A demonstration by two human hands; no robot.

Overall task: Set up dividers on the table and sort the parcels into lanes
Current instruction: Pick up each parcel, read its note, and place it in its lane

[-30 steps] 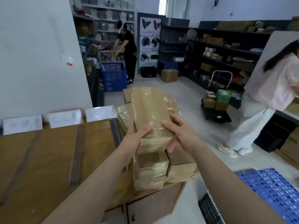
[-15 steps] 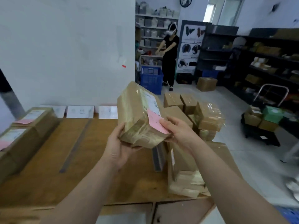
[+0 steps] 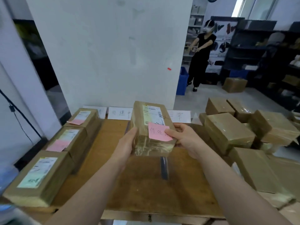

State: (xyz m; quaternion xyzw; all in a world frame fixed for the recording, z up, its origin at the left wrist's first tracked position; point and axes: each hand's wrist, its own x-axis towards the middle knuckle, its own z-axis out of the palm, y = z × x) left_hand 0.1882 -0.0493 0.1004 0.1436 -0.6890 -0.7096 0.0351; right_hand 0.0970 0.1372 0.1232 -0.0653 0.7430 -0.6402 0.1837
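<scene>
A white wall rises straight ahead of me, with a small red mark near its right edge. Past that edge a person in black stands beside a blue crate. A cardboard box sits on the floor before dark shelves. At my left a thin black pole slants.
</scene>
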